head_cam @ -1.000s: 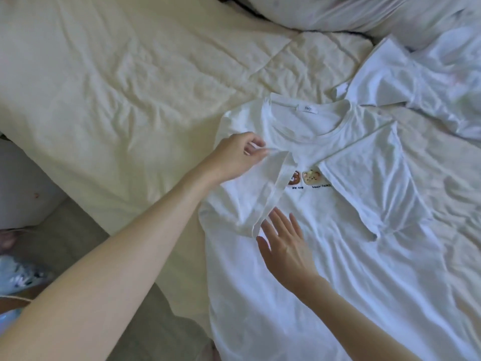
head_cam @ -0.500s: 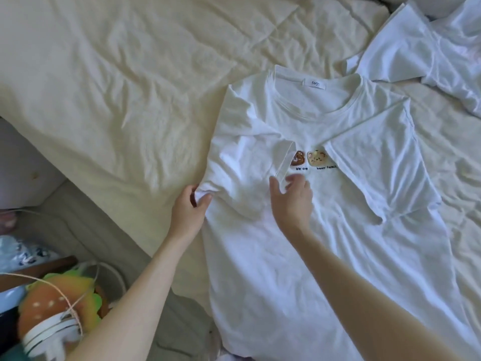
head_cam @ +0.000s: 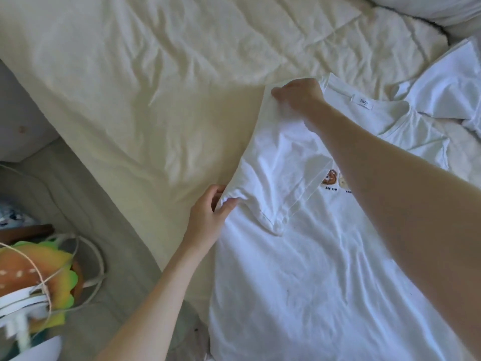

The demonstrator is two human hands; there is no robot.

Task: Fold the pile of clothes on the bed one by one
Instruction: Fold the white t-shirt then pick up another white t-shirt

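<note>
White T-shirt point(head_cam: 299, 269), two hands point(head_cam: 208, 217) pinching it, second shirt point(head_cam: 447, 92)

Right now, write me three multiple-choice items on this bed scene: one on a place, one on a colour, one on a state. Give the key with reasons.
1. Where does the right hand grip the T-shirt?
A. at the bottom hem
B. at the shoulder beside the collar
C. on the printed picture

2. What colour is the T-shirt being folded?
A. white
B. navy
C. red

3. How does the sleeve nearest the left hand lie?
A. spread out sideways onto the bed sheet
B. folded in over the chest
C. rolled into a tight tube

Key: 1 B, the fingers curl round the fabric edge just left of the neck label. 2 A, the whole cloth is white, with only a small brown print. 3 B, the sleeve hem lies slantwise across the front, reaching the print, while the left hand pinches the side edge.
</note>
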